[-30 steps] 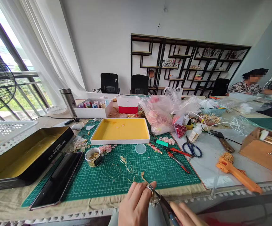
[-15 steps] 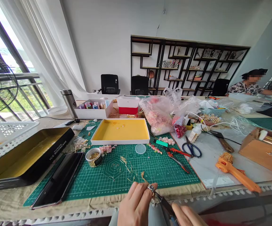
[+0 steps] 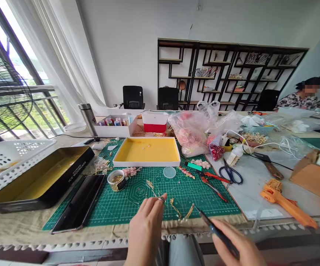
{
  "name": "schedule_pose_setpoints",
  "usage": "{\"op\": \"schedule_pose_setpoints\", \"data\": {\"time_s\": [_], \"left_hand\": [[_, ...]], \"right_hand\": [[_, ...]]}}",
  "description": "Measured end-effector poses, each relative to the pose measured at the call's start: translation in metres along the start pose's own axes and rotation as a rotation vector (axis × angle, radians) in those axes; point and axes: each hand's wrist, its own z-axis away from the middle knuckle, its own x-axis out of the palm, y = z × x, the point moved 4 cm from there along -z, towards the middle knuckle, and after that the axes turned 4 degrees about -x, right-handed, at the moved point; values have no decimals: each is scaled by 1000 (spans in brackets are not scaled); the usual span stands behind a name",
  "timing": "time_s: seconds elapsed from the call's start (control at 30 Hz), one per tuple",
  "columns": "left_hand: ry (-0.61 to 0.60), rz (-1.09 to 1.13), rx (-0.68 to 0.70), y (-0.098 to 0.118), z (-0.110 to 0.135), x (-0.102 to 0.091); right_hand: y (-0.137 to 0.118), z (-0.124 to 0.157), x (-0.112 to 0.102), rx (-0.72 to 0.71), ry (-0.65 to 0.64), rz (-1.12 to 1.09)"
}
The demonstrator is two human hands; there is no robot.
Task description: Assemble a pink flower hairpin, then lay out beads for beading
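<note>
My left hand (image 3: 144,231) hovers over the near edge of the green cutting mat (image 3: 115,207), fingers stretched forward and apart, a ring on one finger, nothing in it. My right hand (image 3: 238,245) is closed on a dark slim pair of pliers (image 3: 213,229) whose tip points up-left toward a small gold wire ornament (image 3: 183,214). The ornament lies on the mat's front edge between the two hands. Loose gold pins (image 3: 151,186) are scattered on the mat just beyond my left fingers.
On the mat: yellow-lined tray (image 3: 148,151), small cup of gold bits (image 3: 116,180), pink flowers (image 3: 130,171), red pliers (image 3: 213,184). Black tablet (image 3: 79,207) and black box (image 3: 38,177) sit left. Blue scissors (image 3: 231,173) and orange glue gun (image 3: 287,205) lie right. A person (image 3: 306,98) sits far right.
The left hand has let go of the gold ornament and opened; the ornament now lies on the mat's edge. The pliers have come away from the left fingers. The camera shifted slightly.
</note>
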Motion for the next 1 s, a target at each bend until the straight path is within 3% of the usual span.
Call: {"op": "schedule_pose_setpoints", "data": {"time_s": [0.1, 0.17, 0.43, 0.6, 0.83, 1.0], "left_hand": [[-143, -50, -153, -17, -2, 2], [-241, -70, -206, -21, -2, 7], [-369, -84, -189, -4, -22, 25], [-406, -131, -162, -1, -39, 37], [-435, -87, -94, 3, -38, 47], [-440, 115, -190, 4, -35, 43]], "right_hand": [[29, -12, 9, 215, -96, -113], [40, -19, 14, 279, -133, -141], [37, -29, 14, 138, -206, 167], [37, -19, 11, 42, -119, 335], [11, -16, 10, -13, -68, 198], [-3, -13, 17, -22, -19, 95]]}}
